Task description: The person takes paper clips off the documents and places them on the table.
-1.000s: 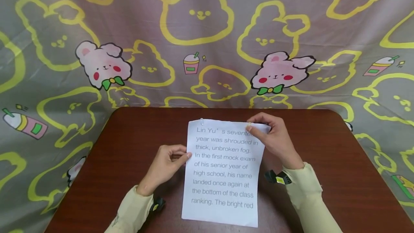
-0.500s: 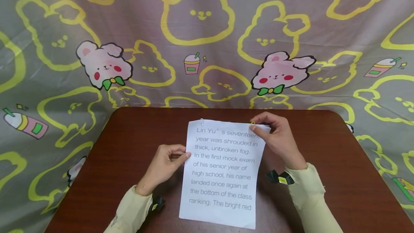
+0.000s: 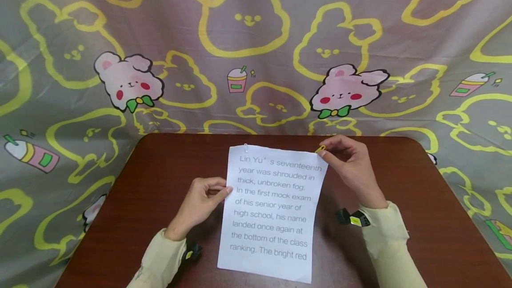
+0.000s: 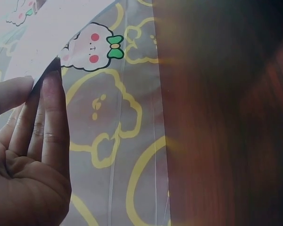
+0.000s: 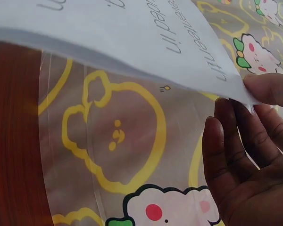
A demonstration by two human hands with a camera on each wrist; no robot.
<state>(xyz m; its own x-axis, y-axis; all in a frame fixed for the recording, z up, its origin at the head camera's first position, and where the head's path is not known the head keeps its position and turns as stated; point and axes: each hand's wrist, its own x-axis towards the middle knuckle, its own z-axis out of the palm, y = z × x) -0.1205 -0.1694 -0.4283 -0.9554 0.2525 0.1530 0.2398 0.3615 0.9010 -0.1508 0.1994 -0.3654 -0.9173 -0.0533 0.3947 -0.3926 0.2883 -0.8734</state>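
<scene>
A white sheet of paper (image 3: pixel 269 217) printed with large English text is held up over the table, facing me. My left hand (image 3: pixel 202 203) pinches its left edge, thumb in front and fingers behind, as the left wrist view also shows. At the sheet's top right corner my right hand (image 3: pixel 352 168) pinches a yellow paper clip (image 3: pixel 320 149) between thumb and forefinger. Whether the clip still grips the paper, I cannot tell. A white paper clip (image 3: pixel 246 147) sits on the top edge near the left corner. In the right wrist view, the thumb (image 5: pixel 269 88) touches the corner.
Beneath the hands lies a dark reddish-brown table (image 3: pixel 160 163) with rounded far corners. A grey curtain (image 3: pixel 276 48) with yellow outlines and cartoon animals hangs behind it and at both sides. Each wrist bears a small black device.
My right hand has moved right along the top edge with the yellow clip, uncovering the end of the first text line. The sheet and left hand have shifted slightly left.
</scene>
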